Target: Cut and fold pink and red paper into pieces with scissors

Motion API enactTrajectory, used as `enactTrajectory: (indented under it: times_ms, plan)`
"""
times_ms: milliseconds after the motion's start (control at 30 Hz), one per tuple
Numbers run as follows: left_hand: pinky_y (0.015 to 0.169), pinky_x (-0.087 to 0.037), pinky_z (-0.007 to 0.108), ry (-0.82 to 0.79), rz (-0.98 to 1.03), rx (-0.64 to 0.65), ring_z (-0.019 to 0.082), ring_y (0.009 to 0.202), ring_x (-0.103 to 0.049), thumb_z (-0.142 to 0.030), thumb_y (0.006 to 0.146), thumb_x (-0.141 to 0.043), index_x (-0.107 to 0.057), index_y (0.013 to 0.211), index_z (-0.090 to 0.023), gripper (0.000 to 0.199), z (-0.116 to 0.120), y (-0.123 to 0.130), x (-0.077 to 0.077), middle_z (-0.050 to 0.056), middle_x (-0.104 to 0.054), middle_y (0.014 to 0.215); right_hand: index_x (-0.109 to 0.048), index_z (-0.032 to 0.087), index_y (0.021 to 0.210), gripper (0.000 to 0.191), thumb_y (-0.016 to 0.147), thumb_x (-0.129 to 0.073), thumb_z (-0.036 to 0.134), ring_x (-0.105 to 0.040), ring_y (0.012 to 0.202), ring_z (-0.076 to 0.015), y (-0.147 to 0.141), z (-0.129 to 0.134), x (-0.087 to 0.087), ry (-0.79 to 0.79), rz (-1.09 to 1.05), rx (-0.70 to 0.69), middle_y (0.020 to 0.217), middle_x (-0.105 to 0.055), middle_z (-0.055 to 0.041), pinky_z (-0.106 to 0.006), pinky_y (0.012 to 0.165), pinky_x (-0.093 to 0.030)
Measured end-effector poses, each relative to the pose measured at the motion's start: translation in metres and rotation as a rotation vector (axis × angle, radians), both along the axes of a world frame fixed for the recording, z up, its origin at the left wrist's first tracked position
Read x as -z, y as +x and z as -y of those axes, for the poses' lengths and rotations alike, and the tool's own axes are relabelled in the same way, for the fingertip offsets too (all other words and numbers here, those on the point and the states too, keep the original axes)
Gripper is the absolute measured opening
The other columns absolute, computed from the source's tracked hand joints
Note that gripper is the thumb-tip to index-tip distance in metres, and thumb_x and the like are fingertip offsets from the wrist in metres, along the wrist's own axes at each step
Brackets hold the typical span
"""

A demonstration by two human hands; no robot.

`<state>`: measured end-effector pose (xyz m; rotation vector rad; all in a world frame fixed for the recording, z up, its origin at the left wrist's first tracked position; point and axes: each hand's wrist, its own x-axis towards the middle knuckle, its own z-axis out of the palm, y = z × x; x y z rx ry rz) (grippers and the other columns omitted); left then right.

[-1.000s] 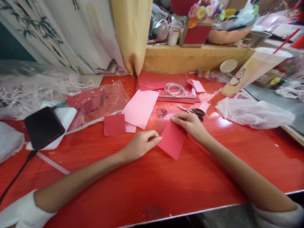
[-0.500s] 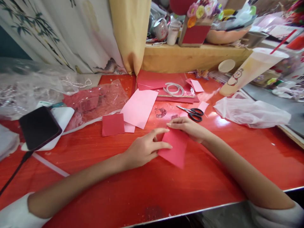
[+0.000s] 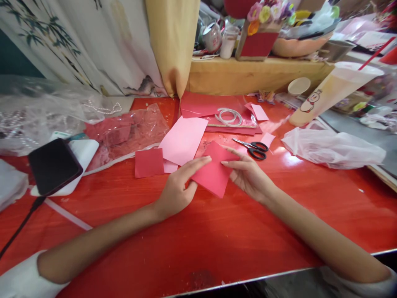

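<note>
Near the middle of the red table (image 3: 173, 248), I see the red sheet (image 3: 214, 174) between my two hands, tilted with one corner pointing to the far side. Compared with the earlier frame, it sits farther left and toward the far side, and its far part now reaches over the dark marks on the tabletop. My left hand (image 3: 176, 194) had two fingers spread across the sheet's left side; now its index finger runs along the far left edge, with the thumb at the near left. My right hand (image 3: 251, 176) has gone from a pinch at the far corner to the right corner, its fingers more open.

The sheet lies just to the right of my left hand, touching it, and that hand is clamped on the left edge between finger and thumb. On the other side the sheet is left of my right hand, its right corner caught between the digits, one on the face and another behind; how firmly, I cannot tell.

The scissors (image 3: 256, 149) rest on the far side of my right hand, apart from it, blades pointing left. Left of the held sheet are a smaller red square (image 3: 149, 162) and a large pink sheet (image 3: 184, 140). Farther back, a white coil (image 3: 228, 117) lies on clear packaging; to the right stands a tall cup (image 3: 328, 93) with a red straw.
</note>
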<state>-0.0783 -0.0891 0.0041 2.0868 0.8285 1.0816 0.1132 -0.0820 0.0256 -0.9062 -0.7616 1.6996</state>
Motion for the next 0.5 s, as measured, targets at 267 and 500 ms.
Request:
enactTrajectory:
  times_ms: [267, 500]
  plan:
    - [0.085, -0.047, 0.034, -0.639, 0.201, -0.053, 0.02, 0.096, -0.059, -0.032, 0.08, -0.055, -0.049, 0.118, -0.017, 0.041, -0.013, 0.007, 0.006, 0.009, -0.063, 0.107, -0.057, 0.022, 0.104, 0.03, 0.075, -0.062, 0.015, -0.063, 0.084, -0.01, 0.003, -0.006, 0.001, 0.019, 0.087, -0.009, 0.1, -0.067, -0.0013, -0.021, 0.077, -0.05]
    - [0.056, -0.051, 0.024, -0.658, 0.346, -0.147, 0.013, 0.065, -0.061, -0.036, 0.081, -0.053, -0.055, 0.098, -0.014, 0.028, -0.018, 0.007, 0.005, 0.005, -0.064, 0.085, -0.063, 0.011, 0.088, 0.025, 0.077, -0.063, 0.034, -0.067, 0.065, -0.0149, 0.002, -0.005, 0.013, -0.035, 0.355, -0.426, 0.078, -0.069, -0.0083, -0.026, 0.062, -0.055]
